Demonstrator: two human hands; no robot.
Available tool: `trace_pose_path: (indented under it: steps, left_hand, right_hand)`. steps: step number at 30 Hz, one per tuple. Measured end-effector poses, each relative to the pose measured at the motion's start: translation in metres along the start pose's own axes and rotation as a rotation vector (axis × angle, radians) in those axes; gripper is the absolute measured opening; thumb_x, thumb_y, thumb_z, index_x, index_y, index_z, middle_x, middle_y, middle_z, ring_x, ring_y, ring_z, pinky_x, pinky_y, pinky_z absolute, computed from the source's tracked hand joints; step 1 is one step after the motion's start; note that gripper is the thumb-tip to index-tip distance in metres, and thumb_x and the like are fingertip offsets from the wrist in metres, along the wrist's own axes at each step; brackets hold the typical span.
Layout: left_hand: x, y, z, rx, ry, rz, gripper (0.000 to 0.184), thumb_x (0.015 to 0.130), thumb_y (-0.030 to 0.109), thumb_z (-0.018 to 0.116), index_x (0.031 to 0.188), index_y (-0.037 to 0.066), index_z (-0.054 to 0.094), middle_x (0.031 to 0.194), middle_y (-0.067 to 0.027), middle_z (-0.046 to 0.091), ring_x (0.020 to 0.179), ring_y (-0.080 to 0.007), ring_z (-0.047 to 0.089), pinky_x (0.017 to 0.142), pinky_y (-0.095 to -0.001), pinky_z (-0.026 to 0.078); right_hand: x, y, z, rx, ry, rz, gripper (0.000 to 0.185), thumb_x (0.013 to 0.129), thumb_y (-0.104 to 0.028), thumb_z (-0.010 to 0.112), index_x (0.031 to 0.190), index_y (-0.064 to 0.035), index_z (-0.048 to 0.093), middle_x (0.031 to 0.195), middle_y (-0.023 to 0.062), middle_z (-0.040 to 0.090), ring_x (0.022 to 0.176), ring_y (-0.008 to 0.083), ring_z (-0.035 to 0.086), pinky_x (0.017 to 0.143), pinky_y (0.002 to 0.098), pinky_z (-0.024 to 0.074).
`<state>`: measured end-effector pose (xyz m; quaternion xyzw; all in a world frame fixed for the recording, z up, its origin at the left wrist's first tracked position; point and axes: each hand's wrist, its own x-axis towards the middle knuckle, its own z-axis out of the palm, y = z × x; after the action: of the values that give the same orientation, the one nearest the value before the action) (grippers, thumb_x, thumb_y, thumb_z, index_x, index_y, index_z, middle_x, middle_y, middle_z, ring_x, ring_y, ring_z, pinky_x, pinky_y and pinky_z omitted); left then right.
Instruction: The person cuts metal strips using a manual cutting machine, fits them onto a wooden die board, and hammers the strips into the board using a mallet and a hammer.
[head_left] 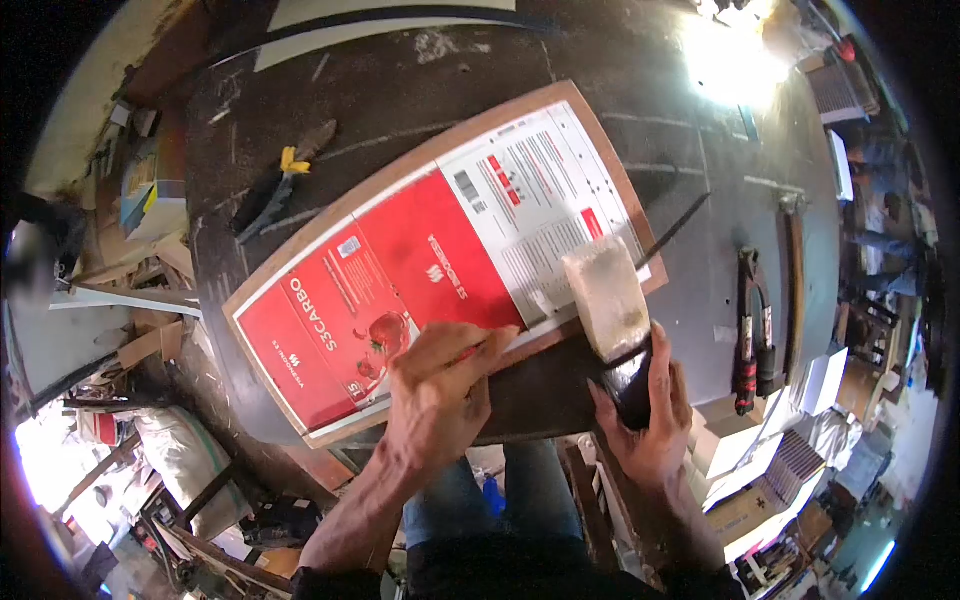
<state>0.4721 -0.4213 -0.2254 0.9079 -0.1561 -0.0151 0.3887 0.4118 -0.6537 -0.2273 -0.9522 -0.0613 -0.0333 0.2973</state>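
A printed sheet [440,235], red on one side and white on the other, lies on a brown board [590,100] with a slightly curved long edge. My left hand [440,385] is over the sheet's near edge, fingers bent and pressed together; whatever they pinch, if anything, is hidden. In my right hand [650,430] is a pale, worn block [608,300] with a dark, shiny lower part between thumb and fingers. The block stands over the board's near right corner. A thin dark rod [680,225] sticks out beyond it, partly hidden.
Yellow-marked pliers [290,165] lie on the dark table [400,60] at the left. Bolt cutters [750,330] with red and black grips lie at the right beside a wooden strip [795,290]. Boxes [740,430] stand below right, a white sack [180,460] below left.
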Motion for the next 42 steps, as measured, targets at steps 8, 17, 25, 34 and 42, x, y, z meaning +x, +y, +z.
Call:
trace_pose_path:
  steps: [8, 17, 25, 34, 42]
  left_hand:
    - [-0.002, -0.001, 0.004, 0.002, 0.021, 0.016, 0.046, 0.066, -0.015, 0.065, 0.109, 0.001, 0.073, 0.091, -0.0095, 0.068, 0.084, -0.0261, 0.066, 0.075, -0.0381, 0.053]
    - [0.0, 0.0, 0.004, 0.011, 0.059, 0.039, 0.039, 0.069, -0.009, 0.069, 0.105, 0.005, 0.076, 0.087, -0.0104, 0.069, 0.08, -0.026, 0.067, 0.07, -0.0361, 0.054]
    - [0.0, 0.007, 0.006, -0.014, 0.06, -0.039, 0.039, 0.071, -0.012, 0.069, 0.107, 0.003, 0.075, 0.087, -0.0119, 0.069, 0.079, -0.027, 0.066, 0.072, -0.0368, 0.053]
    - [-0.027, 0.002, -0.012, 0.104, -0.032, -0.007, 0.043, 0.068, -0.013, 0.07, 0.107, 0.001, 0.074, 0.089, -0.0104, 0.07, 0.08, -0.0249, 0.066, 0.073, -0.0356, 0.052]
    - [0.007, 0.038, 0.021, 0.076, -0.064, 0.04, 0.033, 0.073, 0.009, 0.083, 0.105, 0.005, 0.074, 0.098, -0.0051, 0.071, 0.089, -0.0198, 0.066, 0.079, -0.0348, 0.05]
  right_hand:
    - [-0.003, -0.036, -0.018, 0.043, 0.051, -0.065, 0.083, 0.083, -0.015, 0.078, 0.148, 0.0089, 0.033, 0.119, 0.0306, 0.058, 0.095, 0.0422, 0.063, 0.08, 0.0481, 0.0526]
    - [-0.006, -0.033, -0.02, 0.103, -0.093, 0.038, 0.086, 0.082, -0.023, 0.08, 0.145, 0.0143, 0.034, 0.132, 0.0325, 0.051, 0.101, 0.0398, 0.062, 0.082, 0.0455, 0.0545]
    - [-0.029, -0.002, -0.019, 0.087, 0.294, 0.156, 0.088, 0.09, -0.04, 0.066, 0.147, 0.0162, 0.03, 0.134, 0.0335, 0.053, 0.118, 0.0392, 0.059, 0.097, 0.0438, 0.0479]
    - [-0.062, 0.013, -0.027, 0.303, 0.274, 0.348, 0.09, 0.093, -0.044, 0.062, 0.151, 0.0131, 0.025, 0.144, 0.0294, 0.045, 0.123, 0.0318, 0.054, 0.102, 0.043, 0.0449]
    - [-0.079, 0.032, -0.031, 0.383, 0.378, 0.764, 0.093, 0.094, -0.052, 0.061, 0.153, 0.01, 0.024, 0.155, 0.0225, 0.035, 0.141, 0.029, 0.037, 0.115, 0.0428, 0.0304]
